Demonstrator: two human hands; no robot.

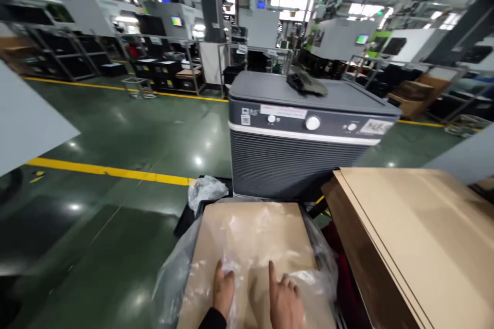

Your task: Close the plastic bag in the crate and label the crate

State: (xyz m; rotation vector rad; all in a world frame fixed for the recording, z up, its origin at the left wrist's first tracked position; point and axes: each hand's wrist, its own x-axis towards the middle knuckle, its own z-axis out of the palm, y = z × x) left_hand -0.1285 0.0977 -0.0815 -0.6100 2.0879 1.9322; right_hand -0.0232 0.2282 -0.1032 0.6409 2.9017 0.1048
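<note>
A: Head view, nearest first: the left hand (223, 288) and right hand (284, 299) both lie flat on the plastic bag (247, 239) that covers a brown cardboard sheet (254, 226). Fingers are spread and pressing down, not gripping anything.

B: So the sheet is already in place?

A: It looks so. The sheet sits level across the top of a dark bin (185, 221), inside the bag, right below the camera. The bag's mouth is open and bunched at the far corners, so closing or smoothing it seems to be what is left.

B: What is beside it?

A: To the right, touching or nearly so, a stack of cardboard (417, 236) lies tilted. Whether more sheets from it are to go in, the picture does not show.

B: And beyond?

A: Just behind the bin stands a grey machine (304, 149) with knobs on its front, and a dark glove (304, 84) lies on its lid. Farther off, across the green floor (127, 128) with its yellow line (108, 170), racks and machines stand blurred.
</note>
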